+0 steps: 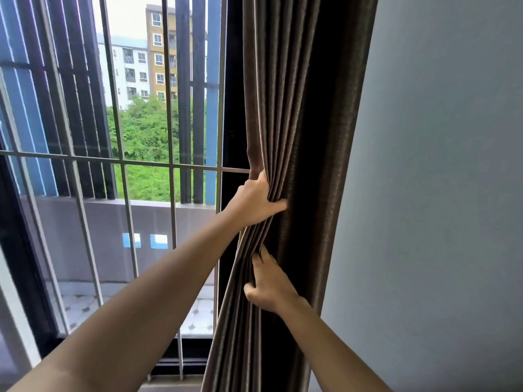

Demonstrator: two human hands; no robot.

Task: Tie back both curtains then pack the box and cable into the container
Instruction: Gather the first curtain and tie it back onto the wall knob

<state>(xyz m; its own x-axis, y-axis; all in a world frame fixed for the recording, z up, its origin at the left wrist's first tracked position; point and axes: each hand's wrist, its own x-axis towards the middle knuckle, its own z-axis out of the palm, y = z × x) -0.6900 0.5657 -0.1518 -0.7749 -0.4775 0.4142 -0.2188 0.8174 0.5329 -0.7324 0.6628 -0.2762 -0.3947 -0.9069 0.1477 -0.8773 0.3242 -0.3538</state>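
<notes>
Brown curtain gathered at the window's right edge

The curtain (297, 108) hangs in tight vertical folds between the window and the wall, pinched narrow at mid-height and spreading wider below; no tie shows around it.

grille: we see pale metal bars (121, 163) crossing the window
outside: we have a grey balcony wall (107, 239), patterned floor tiles (199, 315) below it
beyond: green trees (147, 137), apartment blocks (160, 52) behind them
right: we see a plain grey wall (438, 193)
</notes>
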